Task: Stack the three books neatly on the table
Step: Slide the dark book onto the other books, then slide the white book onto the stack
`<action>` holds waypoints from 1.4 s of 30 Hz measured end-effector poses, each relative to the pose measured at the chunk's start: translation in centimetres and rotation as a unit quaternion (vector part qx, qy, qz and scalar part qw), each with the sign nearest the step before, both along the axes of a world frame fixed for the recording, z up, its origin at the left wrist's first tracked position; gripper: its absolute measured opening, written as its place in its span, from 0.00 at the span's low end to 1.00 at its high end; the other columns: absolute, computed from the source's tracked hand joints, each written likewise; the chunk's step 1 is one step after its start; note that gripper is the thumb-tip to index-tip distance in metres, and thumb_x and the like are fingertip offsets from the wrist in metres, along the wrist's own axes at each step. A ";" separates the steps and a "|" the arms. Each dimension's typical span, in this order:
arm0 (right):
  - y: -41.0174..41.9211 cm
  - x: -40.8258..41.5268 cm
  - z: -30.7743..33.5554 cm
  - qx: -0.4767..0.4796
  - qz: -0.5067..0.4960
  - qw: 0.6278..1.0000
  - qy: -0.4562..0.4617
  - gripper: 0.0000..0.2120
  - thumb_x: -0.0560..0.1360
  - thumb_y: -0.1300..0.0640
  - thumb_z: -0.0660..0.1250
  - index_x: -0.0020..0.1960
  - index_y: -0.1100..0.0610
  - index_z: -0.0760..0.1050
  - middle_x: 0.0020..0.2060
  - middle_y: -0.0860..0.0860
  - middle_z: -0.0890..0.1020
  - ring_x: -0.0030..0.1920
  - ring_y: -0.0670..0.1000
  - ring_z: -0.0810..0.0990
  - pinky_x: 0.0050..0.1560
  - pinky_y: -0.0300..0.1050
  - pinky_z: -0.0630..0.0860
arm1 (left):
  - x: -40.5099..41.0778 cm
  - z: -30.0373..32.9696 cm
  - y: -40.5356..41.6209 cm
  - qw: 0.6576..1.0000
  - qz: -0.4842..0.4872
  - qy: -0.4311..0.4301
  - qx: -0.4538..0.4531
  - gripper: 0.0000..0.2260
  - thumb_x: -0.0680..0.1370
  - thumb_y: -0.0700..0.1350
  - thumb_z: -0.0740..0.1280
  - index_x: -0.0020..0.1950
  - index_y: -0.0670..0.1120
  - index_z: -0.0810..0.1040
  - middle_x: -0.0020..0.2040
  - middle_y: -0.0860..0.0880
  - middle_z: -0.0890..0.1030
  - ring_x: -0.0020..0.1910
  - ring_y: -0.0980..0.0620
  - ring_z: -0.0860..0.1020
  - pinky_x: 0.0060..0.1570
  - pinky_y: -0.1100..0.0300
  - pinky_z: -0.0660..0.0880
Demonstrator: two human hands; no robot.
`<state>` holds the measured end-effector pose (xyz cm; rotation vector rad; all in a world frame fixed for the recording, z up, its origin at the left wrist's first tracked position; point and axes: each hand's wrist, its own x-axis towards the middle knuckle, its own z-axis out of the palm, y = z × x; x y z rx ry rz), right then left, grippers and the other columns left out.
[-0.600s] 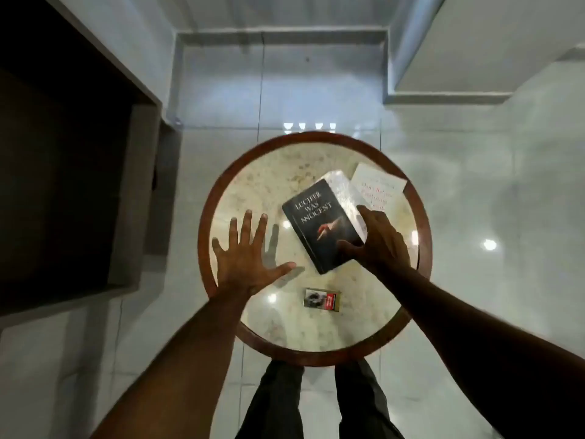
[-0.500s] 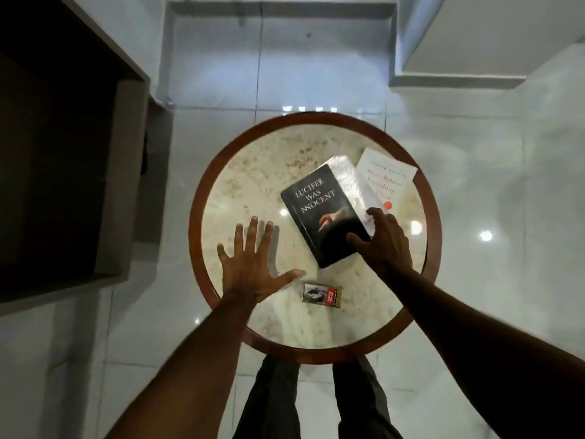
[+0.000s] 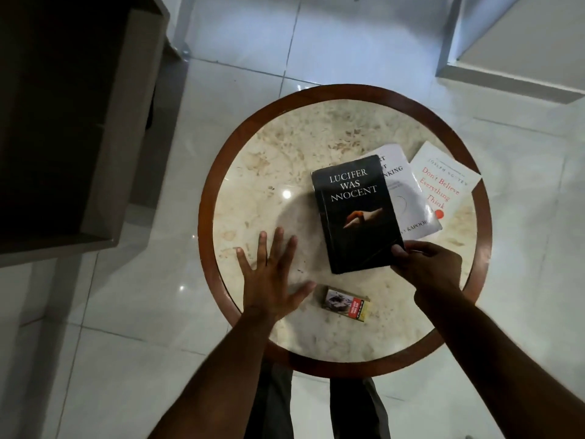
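A black book titled "Lucifer Was Innocent" (image 3: 356, 213) lies on the round marble table (image 3: 269, 160), partly over a pale grey book (image 3: 408, 201). A white book with red lettering (image 3: 446, 182) lies at the right, its near corner under the grey one. My right hand (image 3: 427, 264) pinches the black book's near right corner, thumb on the cover. My left hand (image 3: 273, 274) rests flat on the tabletop, fingers spread, left of the black book and apart from it.
A small cigarette pack (image 3: 346, 304) lies near the table's front edge, between my hands. The table has a raised wooden rim (image 3: 209, 191). A dark cabinet (image 3: 79, 122) stands to the left on the glossy tiled floor. My legs show under the table.
My right hand slid back from the books' right side to the black book's near right corner and gripped it. The book turned straighter. The camera moved closer; my left hand stayed flat.
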<state>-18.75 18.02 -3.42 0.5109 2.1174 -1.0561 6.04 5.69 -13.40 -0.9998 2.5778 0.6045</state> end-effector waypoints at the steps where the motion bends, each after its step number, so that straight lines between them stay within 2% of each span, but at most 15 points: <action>1: -0.9 0.5 0.7 -0.011 -0.004 1.000 0.002 0.10 0.69 0.67 0.78 0.49 0.65 0.82 0.45 0.62 0.85 0.42 0.61 0.86 0.47 0.52 0.84 | 0.1 -0.1 0.0 1.000 0.001 0.006 -0.001 0.47 0.74 0.78 0.54 0.85 0.55 0.46 0.86 0.48 0.44 0.84 0.40 0.43 0.72 0.22 0.45; 5: -6.2 2.4 1.3 -0.054 -0.023 0.998 -0.003 0.08 0.70 0.69 0.77 0.41 0.61 0.80 0.39 0.58 0.84 0.40 0.58 0.86 0.42 0.48 0.84 | 0.1 -0.4 0.3 1.000 0.000 0.008 -0.016 0.47 0.74 0.78 0.53 0.85 0.53 0.47 0.86 0.47 0.46 0.84 0.40 0.44 0.74 0.21 0.46; 9: -12.0 3.4 -1.1 -0.059 -0.037 0.997 -0.015 0.08 0.71 0.67 0.77 0.41 0.59 0.79 0.41 0.58 0.83 0.39 0.56 0.87 0.39 0.45 0.85 | 0.1 -0.5 0.3 1.000 0.011 0.020 -0.017 0.46 0.74 0.78 0.53 0.85 0.54 0.49 0.86 0.47 0.48 0.84 0.40 0.46 0.76 0.25 0.43; 13: -14.0 3.9 -3.2 -0.005 0.036 0.999 0.011 0.07 0.70 0.60 0.79 0.44 0.58 0.81 0.39 0.55 0.84 0.37 0.52 0.86 0.29 0.38 0.80 | 0.2 -0.7 0.4 0.999 0.014 0.031 -0.028 0.45 0.74 0.77 0.53 0.85 0.55 0.49 0.86 0.47 0.50 0.84 0.40 0.47 0.76 0.28 0.41; 15: -13.2 3.9 -3.1 0.030 0.073 0.996 0.048 0.10 0.67 0.54 0.82 0.40 0.56 0.81 0.38 0.53 0.84 0.36 0.51 0.84 0.25 0.37 0.77 | 0.2 -0.9 0.5 0.999 0.013 0.026 -0.033 0.45 0.74 0.78 0.53 0.85 0.55 0.49 0.86 0.47 0.49 0.84 0.40 0.46 0.76 0.27 0.41; 17: -11.6 3.0 -2.5 0.057 0.113 0.982 0.141 0.10 0.67 0.51 0.81 0.42 0.55 0.83 0.39 0.52 0.85 0.40 0.51 0.84 0.37 0.43 0.80 | 0.2 -0.9 0.5 0.999 0.011 0.017 -0.030 0.45 0.74 0.78 0.52 0.85 0.55 0.48 0.86 0.47 0.48 0.84 0.40 0.46 0.76 0.25 0.43; 19: -9.8 0.6 -2.0 0.120 0.189 0.944 0.241 0.09 0.71 0.54 0.76 0.50 0.54 0.83 0.48 0.54 0.85 0.50 0.55 0.82 0.52 0.48 0.78 | 0.3 -1.0 0.5 0.999 0.008 0.015 -0.032 0.46 0.74 0.78 0.52 0.85 0.54 0.48 0.86 0.47 0.47 0.84 0.40 0.46 0.75 0.24 0.45; 21: -8.0 -2.3 -1.9 0.193 0.266 0.904 0.272 0.16 0.72 0.58 0.72 0.60 0.54 0.77 0.58 0.57 0.79 0.61 0.61 0.76 0.59 0.54 0.74 | 0.3 -1.0 0.5 0.999 0.005 0.015 -0.037 0.46 0.74 0.78 0.51 0.85 0.53 0.48 0.86 0.47 0.47 0.84 0.40 0.46 0.75 0.23 0.46; 24: -5.9 -5.1 -2.8 0.236 0.351 0.878 0.223 0.29 0.72 0.58 0.72 0.69 0.56 0.66 0.61 0.62 0.74 0.62 0.66 0.73 0.57 0.59 0.74 | 0.4 -1.2 0.5 0.999 0.001 0.012 -0.046 0.47 0.73 0.79 0.50 0.85 0.53 0.48 0.86 0.46 0.47 0.84 0.40 0.45 0.75 0.23 0.45; 27: -4.9 -6.3 -3.4 0.237 0.403 0.860 0.207 0.32 0.69 0.56 0.77 0.68 0.58 0.66 0.59 0.63 0.77 0.59 0.65 0.76 0.51 0.56 0.75 | 0.4 -1.3 0.5 0.999 -0.003 0.008 -0.051 0.47 0.73 0.79 0.50 0.85 0.53 0.48 0.86 0.47 0.47 0.84 0.41 0.44 0.75 0.25 0.41; 32: -4.5 -8.6 -2.0 0.216 0.330 0.907 0.145 0.18 0.65 0.62 0.80 0.51 0.61 0.77 0.53 0.62 0.83 0.55 0.62 0.80 0.54 0.56 0.79 | 0.4 -1.4 0.4 0.999 -0.006 0.007 -0.053 0.48 0.73 0.79 0.49 0.85 0.53 0.47 0.86 0.47 0.45 0.84 0.41 0.43 0.75 0.26 0.39; 34: -4.6 -9.1 -0.6 0.168 0.267 0.944 0.099 0.13 0.66 0.65 0.81 0.42 0.61 0.77 0.50 0.63 0.84 0.47 0.63 0.84 0.48 0.59 0.83 | 0.4 -1.3 0.4 0.999 -0.005 0.001 -0.052 0.48 0.73 0.79 0.49 0.85 0.53 0.46 0.86 0.47 0.44 0.84 0.41 0.42 0.74 0.26 0.39; 37: -5.9 -8.4 1.7 0.064 0.210 0.973 0.075 0.15 0.68 0.68 0.79 0.36 0.60 0.72 0.42 0.61 0.82 0.36 0.60 0.83 0.31 0.49 0.84 | 0.3 -1.1 0.5 0.999 -0.005 -0.007 -0.049 0.48 0.72 0.79 0.50 0.85 0.53 0.46 0.86 0.46 0.44 0.84 0.41 0.42 0.74 0.25 0.40; 40: -9.1 -6.0 2.4 -0.019 0.196 0.978 0.073 0.15 0.68 0.70 0.78 0.36 0.61 0.72 0.37 0.59 0.79 0.37 0.59 0.82 0.36 0.54 0.84 | 0.3 -0.9 0.5 0.999 -0.002 0.001 -0.046 0.48 0.73 0.78 0.52 0.85 0.53 0.45 0.86 0.46 0.44 0.84 0.41 0.42 0.74 0.24 0.41; 42: -11.7 -3.9 1.7 -0.032 0.228 0.970 0.081 0.16 0.67 0.70 0.79 0.34 0.59 0.72 0.34 0.58 0.80 0.33 0.57 0.82 0.32 0.51 0.83 | 0.3 -0.9 0.5 0.999 0.002 0.005 -0.047 0.47 0.73 0.78 0.52 0.85 0.53 0.46 0.86 0.46 0.44 0.84 0.41 0.42 0.75 0.24 0.43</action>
